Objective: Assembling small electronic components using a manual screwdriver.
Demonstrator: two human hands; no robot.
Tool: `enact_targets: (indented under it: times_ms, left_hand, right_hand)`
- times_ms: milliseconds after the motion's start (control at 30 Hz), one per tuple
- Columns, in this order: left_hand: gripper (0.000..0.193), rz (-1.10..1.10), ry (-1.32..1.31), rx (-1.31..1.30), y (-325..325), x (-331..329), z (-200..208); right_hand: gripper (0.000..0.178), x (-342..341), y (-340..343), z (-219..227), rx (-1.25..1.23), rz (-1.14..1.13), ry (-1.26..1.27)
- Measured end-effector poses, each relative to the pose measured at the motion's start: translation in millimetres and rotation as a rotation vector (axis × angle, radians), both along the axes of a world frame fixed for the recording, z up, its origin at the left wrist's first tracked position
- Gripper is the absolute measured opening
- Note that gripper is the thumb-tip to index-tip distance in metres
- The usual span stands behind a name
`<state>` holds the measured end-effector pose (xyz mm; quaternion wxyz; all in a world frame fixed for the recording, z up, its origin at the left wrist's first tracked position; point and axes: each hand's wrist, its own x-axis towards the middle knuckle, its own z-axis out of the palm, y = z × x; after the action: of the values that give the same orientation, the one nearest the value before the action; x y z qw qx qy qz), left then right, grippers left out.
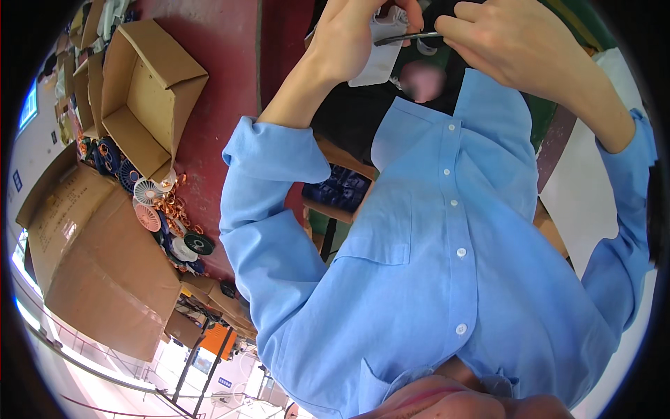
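- Two bare hands: one left hand (343,45), one right hand (499,40).
- One thin dark tool (410,37).
- One white piece (382,68).
- At least three cardboard boxes (143,91) along the left edge of the red surface (225,91); more overlap behind.
- At least four round fan-shaped pieces (146,190) near that edge.
- Copper-coloured rings (169,209), too tangled to count.
- Five white buttons (461,253) on one blue shirt (412,297).
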<state>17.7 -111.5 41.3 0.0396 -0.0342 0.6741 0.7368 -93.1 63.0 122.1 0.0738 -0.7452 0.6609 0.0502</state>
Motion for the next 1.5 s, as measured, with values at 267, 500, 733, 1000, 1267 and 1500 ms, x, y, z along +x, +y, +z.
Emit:
enact_targets:
  times_ms: [267,500,733,1000,1267,1500]
  left_hand:
    - [0.055,-0.008,0.033,-0.006,2,2,-4]
    - [0.058,0.085,0.145,0.005,7,1,-2]
    - [0.065,0.332,0.366,0.292,3,-2,-8]
    - [0.092,0.491,0.498,-0.27,21,0,-8]
    - [0.095,0.509,0.644,-0.308,10,6,-32]
    - [0.09,0.568,0.519,-0.258,8,7,-33]
  right_hand:
    - [0.016,-2,5,-4,-0.06,0.017,0.013]
    - [0.018,-7,7,-4,-0.126,-0.012,0.024]
    - [0.013,13,41,-63,-0.327,-0.559,-0.78]
    - [0.031,81,-15,-85,-0.513,-1.204,-1.88]
    - [0.032,91,-50,-79,-0.823,-1.27,-1.934]
    - [0.03,92,-47,-79,-0.782,-1.319,-1.926]
